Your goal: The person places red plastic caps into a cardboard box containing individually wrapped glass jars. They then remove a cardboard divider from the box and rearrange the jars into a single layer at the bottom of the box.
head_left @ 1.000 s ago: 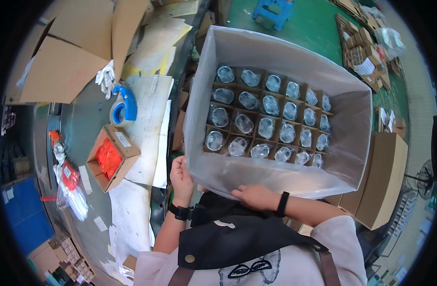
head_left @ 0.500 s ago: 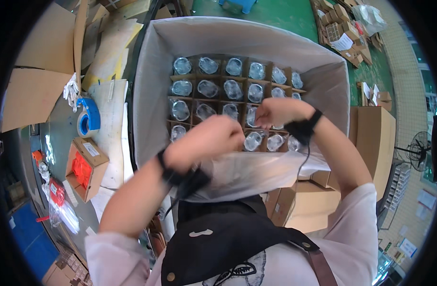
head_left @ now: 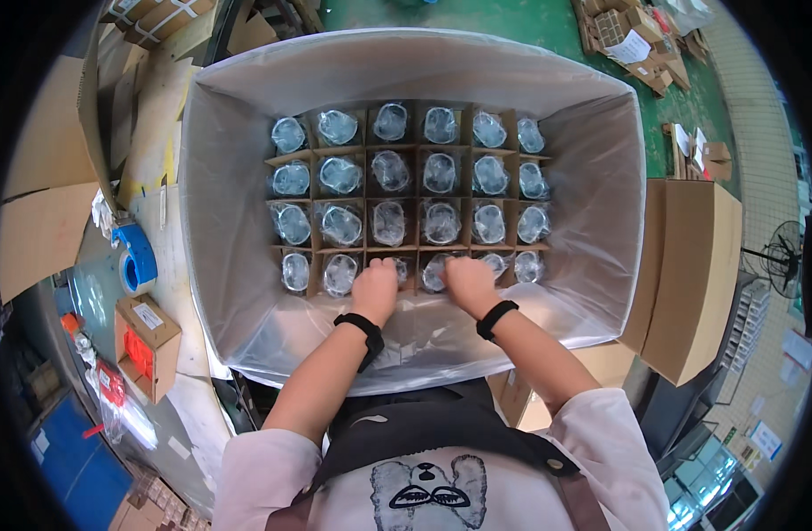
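A large carton lined with pale translucent plastic film [head_left: 415, 53] stands in front of me. Inside it, a brown cardboard divider [head_left: 394, 199] forms a grid of cells. Clear, plastic-wrapped round containers, such as this one [head_left: 340, 175], sit in the cells. My left hand [head_left: 376, 290] is closed at the near row, over a container third from the left. Beside it, my right hand [head_left: 470, 285] is closed in the same row, against another wrapped container [head_left: 434, 273]. Both sets of fingertips are partly hidden, so what they grip cannot be made out.
On the left bench lie a blue tape roll [head_left: 139, 259] and a small open box with red contents [head_left: 147, 345]. A tall brown carton [head_left: 703, 274] stands close on the right. Beyond it is a black fan [head_left: 785, 257]. Stacked boxes [head_left: 627, 40] sit at the far right.
Both hands have moved down to the near row of cells, the right one leftward and nearer me. The carton shows further left and more squarely in view.
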`<state>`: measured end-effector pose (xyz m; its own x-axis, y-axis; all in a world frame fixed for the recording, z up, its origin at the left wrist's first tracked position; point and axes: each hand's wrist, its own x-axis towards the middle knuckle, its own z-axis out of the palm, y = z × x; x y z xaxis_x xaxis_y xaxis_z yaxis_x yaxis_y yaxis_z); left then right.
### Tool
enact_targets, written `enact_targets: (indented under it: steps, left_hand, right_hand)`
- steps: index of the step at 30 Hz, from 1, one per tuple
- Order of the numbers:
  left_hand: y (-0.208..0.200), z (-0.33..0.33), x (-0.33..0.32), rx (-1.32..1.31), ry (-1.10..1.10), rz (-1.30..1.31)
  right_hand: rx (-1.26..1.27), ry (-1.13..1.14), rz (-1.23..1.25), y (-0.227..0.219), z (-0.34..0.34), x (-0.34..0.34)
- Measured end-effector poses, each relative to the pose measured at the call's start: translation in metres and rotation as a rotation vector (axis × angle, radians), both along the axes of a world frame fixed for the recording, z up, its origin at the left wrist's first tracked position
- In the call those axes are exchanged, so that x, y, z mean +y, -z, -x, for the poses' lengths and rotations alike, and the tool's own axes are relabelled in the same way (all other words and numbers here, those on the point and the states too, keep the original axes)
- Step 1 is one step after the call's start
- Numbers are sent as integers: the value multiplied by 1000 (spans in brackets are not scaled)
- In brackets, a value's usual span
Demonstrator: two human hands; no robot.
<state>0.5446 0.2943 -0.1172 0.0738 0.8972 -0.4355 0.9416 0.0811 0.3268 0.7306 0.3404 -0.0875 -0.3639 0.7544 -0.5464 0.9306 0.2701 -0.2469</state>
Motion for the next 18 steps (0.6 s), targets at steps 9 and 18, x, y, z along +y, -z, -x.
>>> enact_targets:
  steps: [9, 18]
  left_hand:
    - [15, 17, -4, -22, 40, 96]
    - [-34, -44, -7, -471, -108, 20]
  right_hand:
    - [185, 241, -25, 11, 4, -9]
    - [390, 394, 31, 6, -7, -23]
